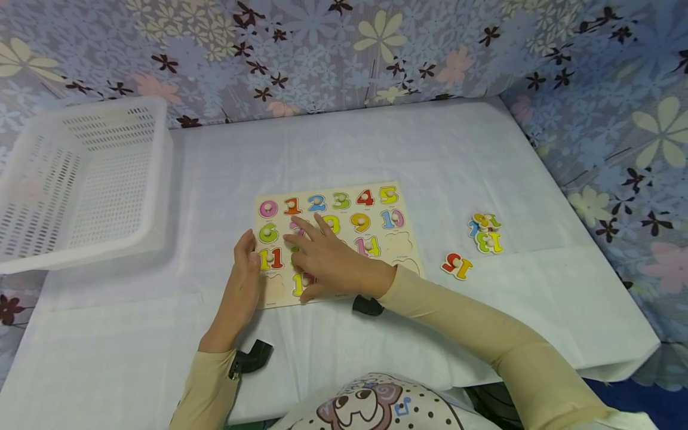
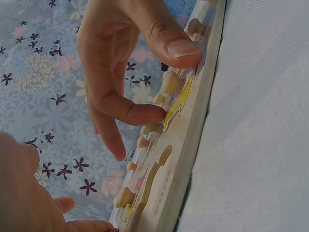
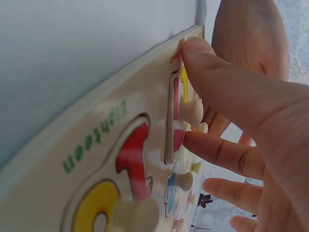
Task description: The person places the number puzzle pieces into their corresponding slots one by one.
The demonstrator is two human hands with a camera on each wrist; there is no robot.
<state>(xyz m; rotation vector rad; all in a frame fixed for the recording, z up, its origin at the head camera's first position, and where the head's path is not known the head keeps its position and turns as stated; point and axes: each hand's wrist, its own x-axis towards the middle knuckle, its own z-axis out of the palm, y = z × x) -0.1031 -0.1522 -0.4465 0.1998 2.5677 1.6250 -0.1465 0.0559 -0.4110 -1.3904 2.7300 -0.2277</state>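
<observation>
A wooden number puzzle board [image 1: 285, 300] lies on the white tablecloth, with knobbed number pieces set in its recesses. My left hand [image 1: 243, 294] rests along the board's left edge. Over its lower middle spreads my right hand [image 1: 335, 263]. Seen from the right wrist, the thumb touches the board near its edge and one fingertip meets the pink-and-yellow 17 piece [image 3: 178, 137], beside its knob, without gripping it. The red-and-yellow 18 piece [image 3: 133, 152] sits nearby. Bare recesses show at the board's lower left and right side; the right hand hides several pieces.
To the right of the board lie a loose 15 piece [image 1: 457, 266] and a small pile of pieces with a green-and-yellow 13 [image 1: 488, 242] at its front. A white slotted basket [image 1: 156, 203] stands at the left. Flowered cloth [image 1: 322, 65] hangs behind the table.
</observation>
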